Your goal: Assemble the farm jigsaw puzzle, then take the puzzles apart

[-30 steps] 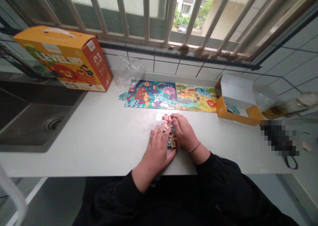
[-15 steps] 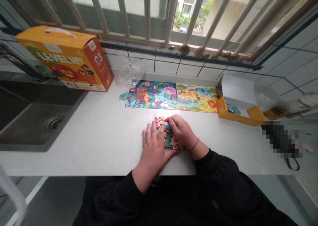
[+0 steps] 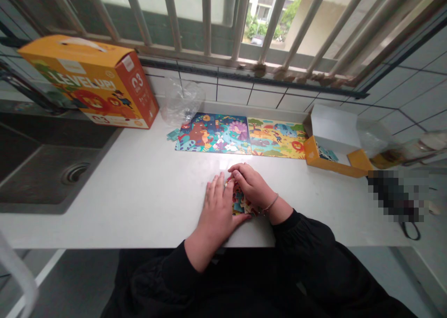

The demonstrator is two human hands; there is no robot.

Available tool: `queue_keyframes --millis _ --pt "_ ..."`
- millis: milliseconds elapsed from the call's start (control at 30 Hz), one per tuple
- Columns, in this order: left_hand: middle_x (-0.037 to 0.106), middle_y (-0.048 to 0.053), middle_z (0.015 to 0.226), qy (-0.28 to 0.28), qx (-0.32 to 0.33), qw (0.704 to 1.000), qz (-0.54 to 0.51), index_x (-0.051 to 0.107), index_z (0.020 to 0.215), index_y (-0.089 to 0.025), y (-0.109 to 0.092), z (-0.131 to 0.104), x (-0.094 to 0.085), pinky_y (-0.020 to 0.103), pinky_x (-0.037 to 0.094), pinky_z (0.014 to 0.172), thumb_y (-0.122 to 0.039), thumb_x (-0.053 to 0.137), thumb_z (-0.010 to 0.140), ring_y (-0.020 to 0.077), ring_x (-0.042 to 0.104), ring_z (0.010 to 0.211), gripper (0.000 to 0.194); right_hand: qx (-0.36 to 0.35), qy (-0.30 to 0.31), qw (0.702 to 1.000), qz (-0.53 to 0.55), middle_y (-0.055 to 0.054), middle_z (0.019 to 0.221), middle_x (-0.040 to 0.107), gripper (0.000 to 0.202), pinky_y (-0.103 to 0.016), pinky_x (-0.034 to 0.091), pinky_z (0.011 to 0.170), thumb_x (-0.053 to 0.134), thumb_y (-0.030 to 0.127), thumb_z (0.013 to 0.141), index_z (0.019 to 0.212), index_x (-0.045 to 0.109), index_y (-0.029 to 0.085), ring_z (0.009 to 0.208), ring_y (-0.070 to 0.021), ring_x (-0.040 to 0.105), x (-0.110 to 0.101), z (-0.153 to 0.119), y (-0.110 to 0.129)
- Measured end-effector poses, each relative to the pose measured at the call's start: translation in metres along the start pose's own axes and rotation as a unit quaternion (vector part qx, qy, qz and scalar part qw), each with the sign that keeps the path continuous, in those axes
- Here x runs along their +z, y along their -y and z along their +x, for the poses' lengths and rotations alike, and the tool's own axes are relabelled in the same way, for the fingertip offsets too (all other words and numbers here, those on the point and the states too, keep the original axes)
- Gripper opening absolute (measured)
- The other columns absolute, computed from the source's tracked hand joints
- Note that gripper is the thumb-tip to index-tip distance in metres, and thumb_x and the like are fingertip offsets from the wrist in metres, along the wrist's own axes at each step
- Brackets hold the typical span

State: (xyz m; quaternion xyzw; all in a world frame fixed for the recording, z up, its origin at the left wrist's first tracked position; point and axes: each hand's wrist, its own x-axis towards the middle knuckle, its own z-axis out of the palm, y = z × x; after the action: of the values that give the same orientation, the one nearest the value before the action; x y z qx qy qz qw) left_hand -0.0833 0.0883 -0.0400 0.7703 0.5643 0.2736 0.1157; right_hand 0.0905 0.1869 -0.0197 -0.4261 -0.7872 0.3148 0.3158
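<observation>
A small heap of colourful puzzle pieces (image 3: 239, 200) lies on the white counter between my two hands. My left hand (image 3: 218, 205) rests along the heap's left side, its fingers stretched out and its thumb reaching across the near edge. From the far right, my right hand (image 3: 253, 183) closes over the pieces with bent fingers, covering part of them. Both hands touch the heap, and its lower layers are hidden. Beyond them lie a blue animal puzzle (image 3: 220, 134) and a yellow animal puzzle (image 3: 277, 138), side by side.
A large orange box (image 3: 91, 83) stands back left beside the sink (image 3: 52, 178). Crumpled clear plastic (image 3: 183, 101) and a loose teal piece (image 3: 172, 135) are near the blue puzzle. On the right, an open yellow box (image 3: 330, 162) holds pieces. Window bars (image 3: 207, 20) rise behind.
The pieces have been drawn into a tighter heap nearer me; the red piece at the far end has moved in between my hands. My left fingers have come closer together.
</observation>
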Motion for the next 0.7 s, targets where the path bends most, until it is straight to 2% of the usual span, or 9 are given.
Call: queue_keyframes --millis 133,233,367,467,533,633,700 --pt "0.060 0.026 0.162 0.014 0.011 0.999 -0.029 0.035 0.168 -0.021 0.001 0.000 0.002 0.078 0.032 0.135 -0.051 0.100 0.082 0.0484 0.055 0.156 0.112 -0.008 -0.024 0.998 0.061 -0.007 0.108 0.074 0.027 -0.039 0.058 0.096 0.047 0.040 0.117 0.115 0.068 0.024 0.100 -0.0235 0.071 0.003 0.000 0.009" --pt "0.066 0.022 0.154 0.021 0.020 0.998 -0.053 0.029 0.171 -0.022 0.002 0.001 0.000 0.076 0.036 0.133 -0.043 0.097 0.086 0.0436 0.065 0.145 0.111 -0.026 -0.056 0.995 0.075 -0.007 0.106 0.073 0.030 -0.038 0.058 0.092 0.046 0.043 0.118 0.113 0.068 0.025 0.098 -0.0233 0.071 0.004 0.003 0.016" --pt "0.067 0.022 0.152 0.025 0.021 0.998 -0.054 0.035 0.169 -0.021 0.001 0.002 -0.003 0.075 0.039 0.132 -0.037 0.098 0.085 0.0440 0.064 0.144 0.106 -0.039 -0.102 0.994 0.015 -0.010 0.112 0.076 0.035 -0.044 0.058 0.102 0.043 0.045 0.119 0.113 0.071 0.025 0.110 -0.0267 0.072 -0.010 0.006 0.015" --pt "0.062 0.023 0.154 0.024 0.008 0.998 -0.054 0.047 0.162 -0.021 0.000 0.001 -0.007 0.070 0.047 0.128 -0.036 0.098 0.085 0.0448 0.060 0.148 0.094 0.017 -0.122 0.989 -0.086 -0.014 0.118 0.078 0.039 -0.052 0.055 0.112 0.041 0.045 0.118 0.117 0.073 0.023 0.118 -0.0311 0.072 -0.030 -0.005 0.006" --pt "0.054 0.026 0.164 0.015 0.003 0.998 -0.056 0.050 0.161 -0.021 0.002 -0.002 -0.013 0.069 0.047 0.128 -0.038 0.097 0.087 0.0465 0.054 0.155 0.089 0.060 -0.110 0.981 -0.151 -0.018 0.124 0.078 0.042 -0.057 0.055 0.113 0.041 0.046 0.118 0.122 0.074 0.021 0.121 -0.0348 0.072 -0.038 -0.022 -0.001" --pt "0.039 0.027 0.179 0.029 0.026 0.997 -0.067 0.042 0.170 -0.025 0.012 -0.014 -0.026 0.073 0.039 0.133 -0.052 0.097 0.086 0.0493 0.039 0.168 0.104 0.089 -0.080 0.973 -0.196 -0.023 0.138 0.075 0.049 -0.061 0.052 0.121 0.042 0.048 0.118 0.137 0.072 0.016 0.135 -0.0382 0.068 -0.038 -0.054 -0.008" --pt "0.031 0.028 0.185 0.090 0.073 0.991 -0.073 0.029 0.179 -0.027 0.025 -0.023 -0.037 0.077 0.031 0.136 -0.066 0.103 0.071 0.0523 0.028 0.173 0.138 0.102 -0.067 0.972 -0.200 -0.024 0.154 0.069 0.052 -0.064 0.047 0.128 0.045 0.050 0.117 0.147 0.069 0.015 0.148 -0.0393 0.062 -0.030 -0.073 -0.008"
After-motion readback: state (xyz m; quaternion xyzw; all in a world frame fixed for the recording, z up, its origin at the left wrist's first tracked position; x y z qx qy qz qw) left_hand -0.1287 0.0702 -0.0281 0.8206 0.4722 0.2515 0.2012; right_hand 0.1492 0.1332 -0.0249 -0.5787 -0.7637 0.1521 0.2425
